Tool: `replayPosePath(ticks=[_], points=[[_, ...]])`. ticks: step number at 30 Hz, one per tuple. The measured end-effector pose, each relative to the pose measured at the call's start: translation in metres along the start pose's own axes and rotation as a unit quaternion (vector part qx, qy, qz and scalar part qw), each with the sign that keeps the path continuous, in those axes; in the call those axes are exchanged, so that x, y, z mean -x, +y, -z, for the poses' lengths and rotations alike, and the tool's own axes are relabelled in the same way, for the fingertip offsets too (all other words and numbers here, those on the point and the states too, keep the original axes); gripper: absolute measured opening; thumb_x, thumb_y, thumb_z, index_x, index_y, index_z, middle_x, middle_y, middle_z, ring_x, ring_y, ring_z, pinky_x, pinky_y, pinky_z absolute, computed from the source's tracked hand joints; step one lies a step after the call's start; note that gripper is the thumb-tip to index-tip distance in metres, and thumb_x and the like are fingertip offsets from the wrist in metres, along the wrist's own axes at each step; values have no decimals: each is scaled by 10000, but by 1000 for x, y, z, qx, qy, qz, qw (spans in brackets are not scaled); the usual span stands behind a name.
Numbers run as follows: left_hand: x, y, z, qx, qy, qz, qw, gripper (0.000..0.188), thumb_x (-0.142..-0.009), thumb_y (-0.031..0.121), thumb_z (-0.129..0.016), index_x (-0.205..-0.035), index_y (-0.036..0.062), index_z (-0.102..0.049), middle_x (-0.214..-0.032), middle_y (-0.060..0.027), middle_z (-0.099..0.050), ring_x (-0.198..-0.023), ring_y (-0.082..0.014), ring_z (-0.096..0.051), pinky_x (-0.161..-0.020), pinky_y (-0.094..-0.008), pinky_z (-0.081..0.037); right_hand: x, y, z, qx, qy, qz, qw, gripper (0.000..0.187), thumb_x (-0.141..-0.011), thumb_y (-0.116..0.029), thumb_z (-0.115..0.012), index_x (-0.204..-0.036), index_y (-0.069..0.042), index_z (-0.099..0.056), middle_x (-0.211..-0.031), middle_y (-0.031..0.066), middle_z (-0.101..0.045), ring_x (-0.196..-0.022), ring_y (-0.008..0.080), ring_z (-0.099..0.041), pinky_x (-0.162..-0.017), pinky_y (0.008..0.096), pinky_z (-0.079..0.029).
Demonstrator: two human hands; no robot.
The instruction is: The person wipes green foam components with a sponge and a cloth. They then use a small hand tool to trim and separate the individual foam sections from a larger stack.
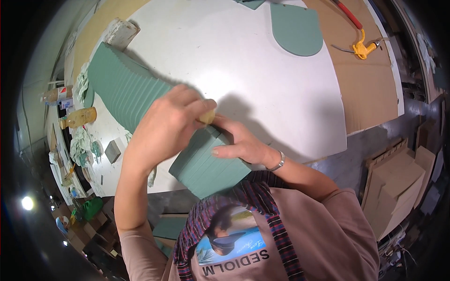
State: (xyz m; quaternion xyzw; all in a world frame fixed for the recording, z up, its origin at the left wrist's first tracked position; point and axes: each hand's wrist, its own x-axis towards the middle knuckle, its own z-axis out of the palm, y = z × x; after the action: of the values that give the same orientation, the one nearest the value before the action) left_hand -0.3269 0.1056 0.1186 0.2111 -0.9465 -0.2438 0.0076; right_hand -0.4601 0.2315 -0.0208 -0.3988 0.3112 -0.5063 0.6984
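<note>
A long overlapping row of green panels (133, 91) runs from the far left of the table toward my body. My left hand (171, 119) is closed around a small yellowish piece (206, 117), perhaps a sponge, and holds it at the edge of the panels. My fingers hide most of that piece. Beside it, my right hand (241, 140) grips the near group of green panels (211, 168), thumb on the near side and fingers round the far edge. The near end of this group reaches the front of my apron.
A rounded green panel (297, 30) lies at the back right, with a yellow air gun (363, 49) on brown board beyond. A whitish block (121, 33) stands behind the row. At left are a grey block (112, 151), a bottle (80, 117) and stained rags (80, 145). Cardboard (393, 187) stands right.
</note>
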Motion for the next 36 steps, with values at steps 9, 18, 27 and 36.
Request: replayPosePath(ticks=[9,18,27,36], points=[[8,-9,6,46,-16,37,998,459,-639,-71,-756,-1088,20,-723,-932,-123,-657,-876,-317,-629,-774,-408,-511,1,1,-2,0,31,-3,1000,746,-784,-331,-748,-1371,56,-499,-1313,173,-521,-1253,282,-508,-1077,378,-395],[2,-12,4,31,2,32,999,452,-640,-74,-752,-1079,33,-733,-944,-115,-674,-893,-326,-641,-763,-411,-532,1,-2,-2,-11,17,-17,1000,758,-794,-308,-745,-1408,46,-477,-1368,180,-499,-1294,282,-486,-1105,385,-376],[-2,-14,5,41,3,70,997,433,-649,-61,-771,-1072,13,-719,-905,-122,-663,-835,-302,-639,-748,-378,-525,0,-2,1,27,11,-3,1000,768,-791,-329,-746,-1404,51,-483,-1358,189,-505,-1286,296,-489,-1093,389,-385],[17,-25,2,163,51,163,972,434,-650,-11,-821,-1072,-4,-718,-891,-111,-665,-833,-258,-631,-739,-350,-515,-1,-1,0,52,14,1,999,740,-786,-337,-750,-1372,43,-504,-1334,177,-514,-1257,284,-504,-1075,380,-394]])
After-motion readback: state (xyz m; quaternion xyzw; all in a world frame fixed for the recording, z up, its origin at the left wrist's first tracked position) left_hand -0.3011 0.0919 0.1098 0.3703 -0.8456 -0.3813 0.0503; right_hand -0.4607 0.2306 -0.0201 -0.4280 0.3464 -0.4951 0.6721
